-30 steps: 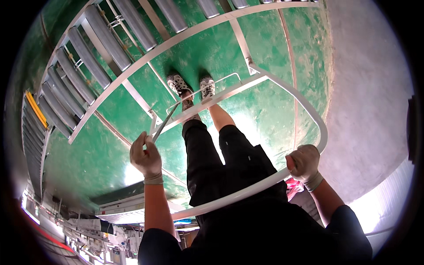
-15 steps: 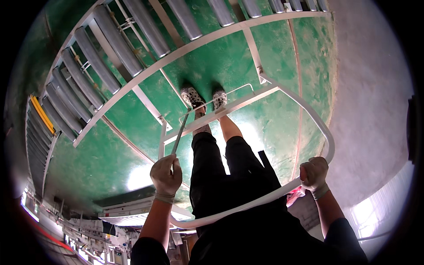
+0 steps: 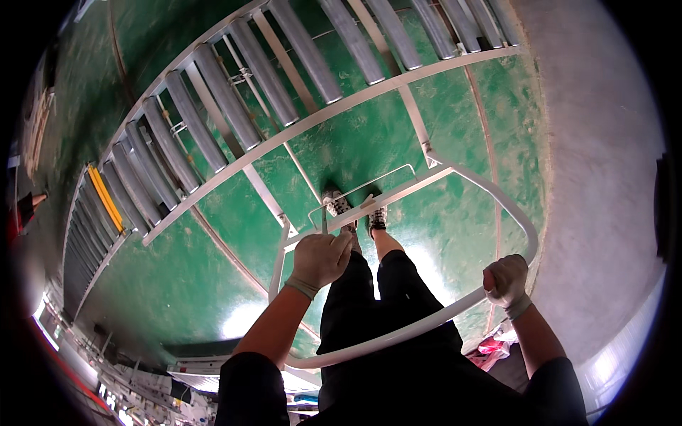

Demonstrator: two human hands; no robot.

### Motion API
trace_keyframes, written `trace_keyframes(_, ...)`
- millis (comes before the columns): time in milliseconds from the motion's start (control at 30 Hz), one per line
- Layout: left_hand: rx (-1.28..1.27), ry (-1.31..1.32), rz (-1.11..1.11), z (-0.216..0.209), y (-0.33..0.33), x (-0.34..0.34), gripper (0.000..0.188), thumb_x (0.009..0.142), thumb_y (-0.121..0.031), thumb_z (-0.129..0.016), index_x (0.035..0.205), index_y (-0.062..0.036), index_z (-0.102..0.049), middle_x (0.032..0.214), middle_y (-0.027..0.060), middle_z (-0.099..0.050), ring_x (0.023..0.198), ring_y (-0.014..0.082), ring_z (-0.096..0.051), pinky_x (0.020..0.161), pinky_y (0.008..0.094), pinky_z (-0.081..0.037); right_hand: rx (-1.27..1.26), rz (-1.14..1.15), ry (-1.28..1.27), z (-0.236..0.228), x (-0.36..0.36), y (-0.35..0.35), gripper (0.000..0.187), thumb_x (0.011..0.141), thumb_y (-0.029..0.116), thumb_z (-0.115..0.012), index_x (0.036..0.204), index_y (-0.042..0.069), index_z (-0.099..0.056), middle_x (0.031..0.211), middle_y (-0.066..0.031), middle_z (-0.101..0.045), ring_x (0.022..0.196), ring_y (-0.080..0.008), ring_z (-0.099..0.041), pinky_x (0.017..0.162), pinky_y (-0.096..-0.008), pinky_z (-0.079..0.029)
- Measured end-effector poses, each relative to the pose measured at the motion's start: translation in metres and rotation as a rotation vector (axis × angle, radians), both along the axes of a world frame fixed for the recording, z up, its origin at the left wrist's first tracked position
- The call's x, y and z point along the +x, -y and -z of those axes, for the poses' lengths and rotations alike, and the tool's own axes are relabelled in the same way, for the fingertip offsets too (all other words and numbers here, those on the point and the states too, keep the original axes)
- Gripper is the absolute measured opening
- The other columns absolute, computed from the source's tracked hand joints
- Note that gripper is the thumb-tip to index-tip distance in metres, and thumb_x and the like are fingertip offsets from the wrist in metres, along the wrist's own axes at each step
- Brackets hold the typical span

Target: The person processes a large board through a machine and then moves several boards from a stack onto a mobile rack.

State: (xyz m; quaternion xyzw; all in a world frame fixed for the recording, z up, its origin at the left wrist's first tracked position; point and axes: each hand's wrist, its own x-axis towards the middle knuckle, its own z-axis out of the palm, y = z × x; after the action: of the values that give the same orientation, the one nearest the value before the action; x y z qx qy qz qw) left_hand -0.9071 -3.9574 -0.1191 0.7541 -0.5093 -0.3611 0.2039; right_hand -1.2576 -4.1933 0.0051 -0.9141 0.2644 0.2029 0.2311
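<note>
A large frame of bent white tubing [image 3: 398, 334] curves in front of my body, with a flat crossbar [image 3: 398, 193] at its far side. Along that crossbar runs a thin bent wire loop [image 3: 376, 177]. My right hand [image 3: 506, 280], gloved, is closed round the tube at the right bend. My gloved left hand [image 3: 321, 260] is closed on a thin grey metal rod [image 3: 325, 221], close to the left end of the crossbar. Only a short piece of the rod shows past my fingers, near the wire; whether it touches the wire I cannot tell.
A roller conveyor [image 3: 320, 113] with grey rollers and a yellow-marked one [image 3: 105, 199] curves across the far side. My shoes [image 3: 378, 216] stand on the green floor [image 3: 177, 277]. Grey floor lies at right, and a red item [image 3: 490, 346] sits near my right forearm.
My left hand has moved right and forward toward the crossbar, and less of the rod shows. My right hand keeps its hold on the tube. The view has shifted, showing more conveyor.
</note>
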Motion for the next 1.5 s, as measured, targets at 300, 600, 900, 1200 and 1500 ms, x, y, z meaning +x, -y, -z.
trace_keyframes(300, -0.069, 0.175, -0.146, -0.003, -0.085, 0.055, 0.017, 0.079, -0.003, -0.066, 0.094, -0.0083, -0.07, 0.07, 0.0063, -0.067, 0.062, 0.0246, -0.066, 0.059, 0.0409, -0.053, 0.021, 0.092, 0.169, -0.001, 0.011, -0.002, 0.017, 0.079, 0.015, -0.064, 0.064, 0.012, -0.056, 0.058, -0.0063, -0.053, 0.054, -0.0311, -0.053, 0.057, -0.0442, -0.039)
trace_keyframes(600, -0.203, 0.102, -0.083, 0.022, -0.021, 0.012, 0.017, 0.082, -0.015, -0.069, 0.099, -0.0118, -0.07, 0.077, 0.0062, -0.071, 0.07, 0.0244, -0.07, 0.068, 0.0386, -0.056, 0.039, 0.072, 0.123, 0.005, -0.002, -0.005, 0.028, 0.088, 0.024, -0.061, 0.063, 0.013, -0.055, 0.057, -0.0074, -0.051, 0.055, -0.0321, -0.052, 0.057, -0.0449, -0.039)
trace_keyframes(900, -0.089, 0.208, -0.316, 0.006, -0.091, 0.039, 0.02, 0.081, -0.003, -0.061, 0.099, -0.0021, -0.07, 0.076, 0.0124, -0.068, 0.065, 0.0308, -0.066, 0.064, 0.0421, -0.054, -0.031, 0.055, 0.224, 0.006, 0.003, -0.006, 0.029, 0.09, 0.026, -0.061, 0.063, 0.014, -0.054, 0.058, -0.0066, -0.05, 0.055, -0.0314, -0.05, 0.057, -0.0446, -0.037)
trace_keyframes(1200, -0.079, 0.243, -0.466, 0.013, -0.082, 0.022, 0.02, 0.083, -0.004, -0.06, 0.099, -0.0035, -0.07, 0.077, 0.0122, -0.068, 0.065, 0.0308, -0.066, 0.062, 0.041, -0.054, -0.045, 0.069, 0.273, 0.005, 0.002, -0.008, 0.031, 0.09, 0.022, -0.058, 0.062, 0.012, -0.051, 0.057, -0.0073, -0.048, 0.054, -0.0315, -0.048, 0.058, -0.0441, -0.037)
trace_keyframes(1500, -0.107, 0.37, -0.529, 0.02, -0.087, 0.018, 0.025, 0.081, -0.002, -0.058, 0.103, -0.0047, -0.07, 0.079, 0.0121, -0.069, 0.067, 0.0302, -0.067, 0.063, 0.0404, -0.055, -0.031, 0.082, 0.32, 0.006, 0.0, -0.007, 0.025, 0.084, 0.019, -0.061, 0.062, 0.013, -0.052, 0.057, -0.0061, -0.047, 0.053, -0.0294, -0.048, 0.057, -0.0435, -0.037)
